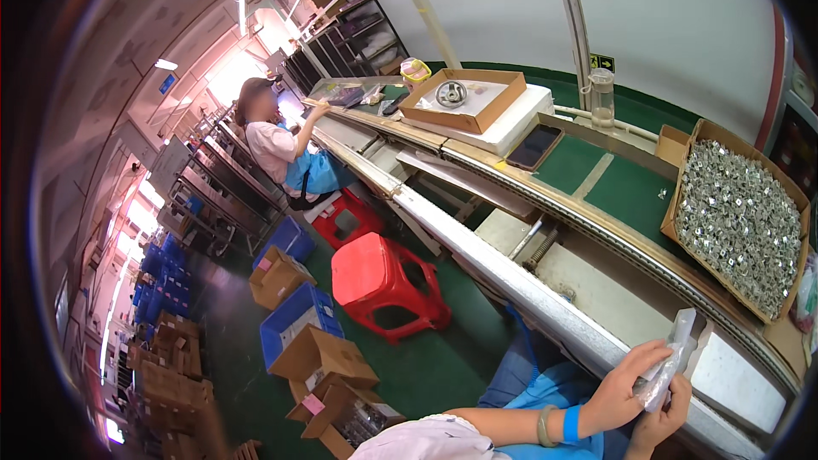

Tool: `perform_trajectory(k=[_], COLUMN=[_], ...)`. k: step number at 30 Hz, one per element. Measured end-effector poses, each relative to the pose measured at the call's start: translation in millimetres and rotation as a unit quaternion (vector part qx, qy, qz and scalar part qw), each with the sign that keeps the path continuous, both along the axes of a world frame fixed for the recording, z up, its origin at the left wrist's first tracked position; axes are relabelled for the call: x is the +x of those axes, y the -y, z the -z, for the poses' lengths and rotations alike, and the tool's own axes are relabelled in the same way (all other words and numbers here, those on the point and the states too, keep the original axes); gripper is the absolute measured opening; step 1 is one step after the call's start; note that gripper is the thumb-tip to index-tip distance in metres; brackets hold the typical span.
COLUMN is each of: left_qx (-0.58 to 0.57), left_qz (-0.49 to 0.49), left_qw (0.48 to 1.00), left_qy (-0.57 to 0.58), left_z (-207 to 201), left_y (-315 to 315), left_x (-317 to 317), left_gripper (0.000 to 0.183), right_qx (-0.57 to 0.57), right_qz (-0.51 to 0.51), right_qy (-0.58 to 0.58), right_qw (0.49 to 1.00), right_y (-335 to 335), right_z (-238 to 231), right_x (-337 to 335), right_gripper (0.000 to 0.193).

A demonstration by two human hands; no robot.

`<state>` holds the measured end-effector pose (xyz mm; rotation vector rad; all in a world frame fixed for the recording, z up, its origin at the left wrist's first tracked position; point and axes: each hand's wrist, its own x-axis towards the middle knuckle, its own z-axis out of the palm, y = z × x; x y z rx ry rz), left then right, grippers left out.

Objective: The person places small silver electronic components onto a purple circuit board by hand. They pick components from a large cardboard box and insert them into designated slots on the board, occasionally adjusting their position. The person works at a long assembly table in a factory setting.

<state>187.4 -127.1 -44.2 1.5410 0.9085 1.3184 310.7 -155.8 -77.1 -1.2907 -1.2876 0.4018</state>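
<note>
My left hand, with a bangle and a blue band at its wrist, pinches a small clear plastic bag from the left. Below it, my right hand grips the lower end of the same bag, its fingers closed. The bag is tilted upright over the white front edge of the bench. Something greyish seems to lie in or behind the plastic, but I cannot make out what. A shallow cardboard box heaped with small shiny metal parts stands on the bench just beyond my hands.
A phone, a clear jar and a cardboard tray holding a metal ring part are along the bench. Red stools, blue bins and open cartons stand on the floor at left. A co-worker sits farther along.
</note>
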Motion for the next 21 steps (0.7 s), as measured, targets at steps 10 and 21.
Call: perform_trajectory(k=[10,21], left_qx=[-0.081,-0.095], left_qz=[0.034,0.066], left_qw=[0.995,0.993], left_qy=[0.046,-0.008], left_z=[17,1], left_y=[-7,-14], left_x=[-4,-16], left_gripper=[0.051,0.047], right_qx=[0.004,0.069], right_qz=[-0.008,-0.008], right_qy=[0.066,0.188], right_qw=[0.998,0.980], right_y=[-1,-6], right_z=[3,-12], right_x=[0,27], right_gripper=[0.018,0.016])
